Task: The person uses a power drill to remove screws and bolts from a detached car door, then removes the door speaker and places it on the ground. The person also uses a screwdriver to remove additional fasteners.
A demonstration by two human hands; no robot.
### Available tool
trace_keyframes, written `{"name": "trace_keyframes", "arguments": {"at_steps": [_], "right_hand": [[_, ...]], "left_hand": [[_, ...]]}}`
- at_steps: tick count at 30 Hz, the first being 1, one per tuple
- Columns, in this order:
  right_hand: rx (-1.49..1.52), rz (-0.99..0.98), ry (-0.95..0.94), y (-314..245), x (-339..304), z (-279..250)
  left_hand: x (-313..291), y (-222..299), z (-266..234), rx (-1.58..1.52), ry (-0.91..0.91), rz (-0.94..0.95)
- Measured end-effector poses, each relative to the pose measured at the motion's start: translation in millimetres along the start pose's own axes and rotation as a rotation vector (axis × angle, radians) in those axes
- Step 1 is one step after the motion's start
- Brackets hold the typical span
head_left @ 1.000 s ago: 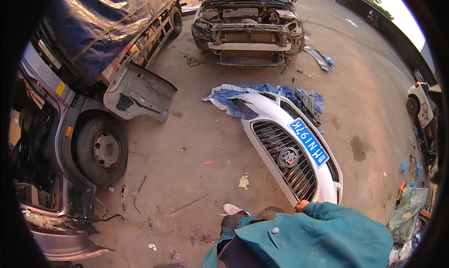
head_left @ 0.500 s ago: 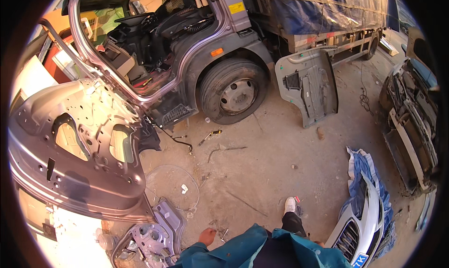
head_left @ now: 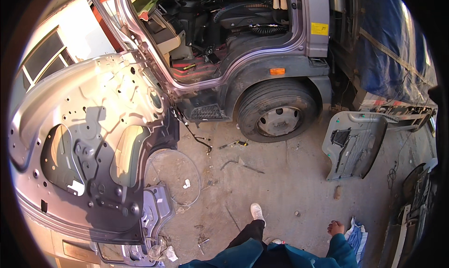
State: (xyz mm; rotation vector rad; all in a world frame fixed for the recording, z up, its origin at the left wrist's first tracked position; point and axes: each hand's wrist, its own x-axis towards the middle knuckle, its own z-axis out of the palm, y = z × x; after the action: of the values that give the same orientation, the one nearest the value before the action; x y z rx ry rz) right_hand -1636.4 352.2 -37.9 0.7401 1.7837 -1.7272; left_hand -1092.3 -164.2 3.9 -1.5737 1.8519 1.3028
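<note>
My right hand (head_left: 336, 228) hangs at my side beyond the teal sleeve, fingers curled in, with nothing seen in it. Nearest to it lies a blue and white crumpled cloth (head_left: 356, 240) on the ground. My left hand is out of view; only its teal sleeve shows at the lower edge. Ahead stands a truck cab with its door frame open, a black seat and a red-striped floor (head_left: 199, 68). On the left, the bare metal truck door (head_left: 100, 174) stands swung wide, with large cut-outs. A grey door trim panel (head_left: 355, 144) leans upright right of the front wheel (head_left: 278, 111).
A yellow and black hand tool (head_left: 234, 144) and a bent dark strip (head_left: 243, 165) lie on the ground. A wire loop (head_left: 199, 179) and a purple metal panel (head_left: 156, 207) lie by the door. Car front parts (head_left: 402, 226) stand at the right edge.
I have stepped forward and the view has turned left, so cab and door look closer. The left hand has left the view; the right hand has come in. The white bumper is out of sight.
</note>
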Motion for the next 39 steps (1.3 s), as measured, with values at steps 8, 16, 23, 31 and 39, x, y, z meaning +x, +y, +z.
{"name": "trace_keyframes", "arguments": {"at_steps": [8,16,23,31,39], "right_hand": [[-0.476,0.285,-0.299,-37.8,40.4,154.3],[-1.635,-0.620,-0.723,-100.6,126.6,281.4],[-1.477,-0.509,-0.595,-196.5,121.7,439.4],[-1.517,-0.778,-0.828,-262.6,175.3,589.8],[-1.443,-0.824,-1.126,-337.1,198.7,761.4]], "left_hand": [[93.6,60.8,-19.4,-0.046,-0.038,-0.082],[212.9,222.0,-131.1,-0.225,0.218,0.318],[225.6,199.7,-166.6,-0.310,0.378,0.206],[292.4,318.6,-70.7,-0.435,0.131,0.017],[318.0,481.3,-105.7,-0.523,0.300,0.169]]}}
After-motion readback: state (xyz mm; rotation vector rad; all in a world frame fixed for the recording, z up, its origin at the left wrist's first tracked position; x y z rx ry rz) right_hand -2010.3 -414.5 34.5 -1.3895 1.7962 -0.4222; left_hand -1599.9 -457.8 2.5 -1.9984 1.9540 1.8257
